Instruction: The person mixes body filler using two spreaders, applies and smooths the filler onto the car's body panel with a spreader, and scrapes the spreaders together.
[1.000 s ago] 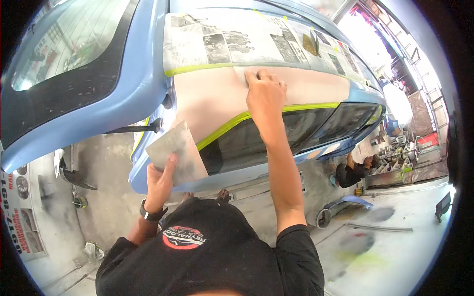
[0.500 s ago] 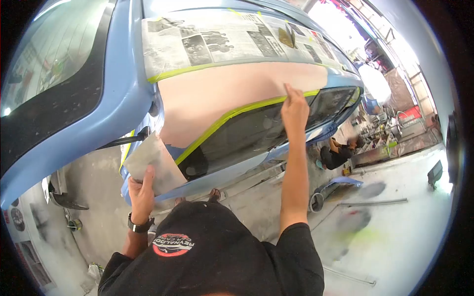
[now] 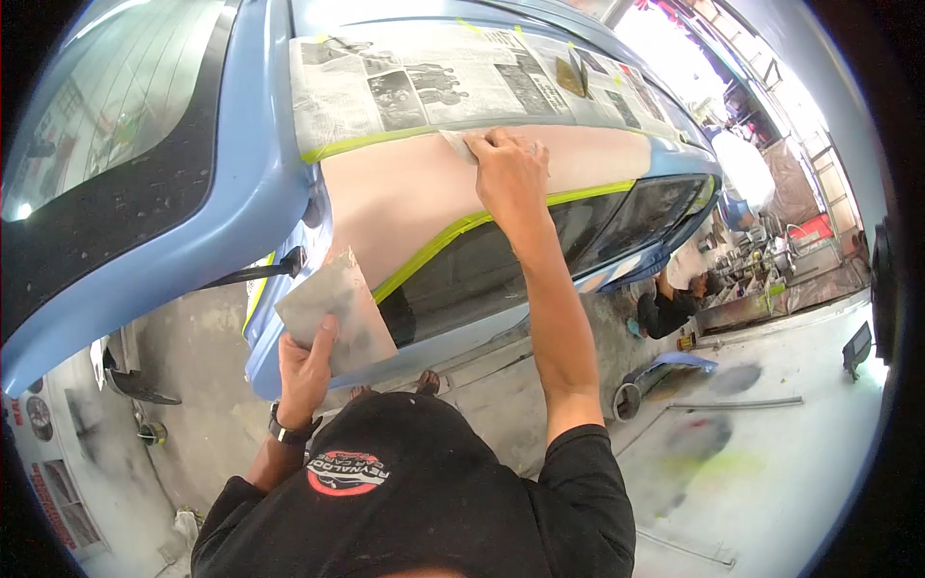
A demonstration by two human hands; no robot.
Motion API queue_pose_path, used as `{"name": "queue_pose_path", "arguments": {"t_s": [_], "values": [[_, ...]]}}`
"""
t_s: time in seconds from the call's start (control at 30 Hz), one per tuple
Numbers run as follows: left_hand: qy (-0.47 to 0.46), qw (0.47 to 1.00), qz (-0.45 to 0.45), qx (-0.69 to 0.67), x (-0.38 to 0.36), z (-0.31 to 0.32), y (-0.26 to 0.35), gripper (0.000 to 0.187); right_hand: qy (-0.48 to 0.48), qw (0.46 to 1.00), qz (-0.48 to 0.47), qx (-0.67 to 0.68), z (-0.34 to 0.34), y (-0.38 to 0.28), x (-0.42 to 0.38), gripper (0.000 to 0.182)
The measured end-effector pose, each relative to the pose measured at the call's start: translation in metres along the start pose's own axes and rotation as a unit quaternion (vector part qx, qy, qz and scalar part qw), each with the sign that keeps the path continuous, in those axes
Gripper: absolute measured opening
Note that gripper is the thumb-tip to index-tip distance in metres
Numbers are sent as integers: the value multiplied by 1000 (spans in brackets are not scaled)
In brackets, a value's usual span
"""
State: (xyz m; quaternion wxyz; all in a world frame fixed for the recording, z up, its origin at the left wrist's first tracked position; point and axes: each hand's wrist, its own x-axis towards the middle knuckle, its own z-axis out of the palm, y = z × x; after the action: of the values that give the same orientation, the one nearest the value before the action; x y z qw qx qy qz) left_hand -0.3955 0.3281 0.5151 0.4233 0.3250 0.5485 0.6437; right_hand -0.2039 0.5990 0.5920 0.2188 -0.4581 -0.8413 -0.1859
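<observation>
My left hand (image 3: 306, 376) grips a flat grey mixing plate (image 3: 339, 306) by its lower edge, thumb on top. The plate carries darker smears and is held beside the car's rear corner. My right hand (image 3: 511, 173) pinches a thin, pale putty spreader (image 3: 461, 145) against the upper edge of a pinkish filler-coated panel (image 3: 395, 207). Fingers hide much of the spreader. Yellow-green masking tape (image 3: 371, 144) borders the panel above, and another strip (image 3: 434, 241) runs along the side window (image 3: 462, 279).
Newspaper (image 3: 347, 96) covers part of the roof. The raised blue tailgate (image 3: 252, 116) stands at the left. A person (image 3: 667, 308) crouches farther along the car. A blue car part (image 3: 674, 361) lies on the floor at the right.
My right hand has moved left and up from the window edge to the panel's upper border, with the spreader. The plate in my left hand has shifted slightly right in view.
</observation>
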Motion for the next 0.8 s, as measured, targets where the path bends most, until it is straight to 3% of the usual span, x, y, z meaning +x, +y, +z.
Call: {"name": "queue_pose_path", "arguments": {"t_s": [0.47,0.6,0.67,0.8], "values": [[-7,999,-7,-31,8,-7,2,22,-52,997,-15,57,-27,-3,-46,32],[-16,1000,-2,-15,8,0,4,23,37,992,61,106,-24,29,-50,37],[-14,999,4,-40,10,1,-5,25,111,968,98,200,-28,54,-59,38],[31,994,-8,-100,14,26,-6,27,106,799,307,507,-50,62,-110,45]]}}
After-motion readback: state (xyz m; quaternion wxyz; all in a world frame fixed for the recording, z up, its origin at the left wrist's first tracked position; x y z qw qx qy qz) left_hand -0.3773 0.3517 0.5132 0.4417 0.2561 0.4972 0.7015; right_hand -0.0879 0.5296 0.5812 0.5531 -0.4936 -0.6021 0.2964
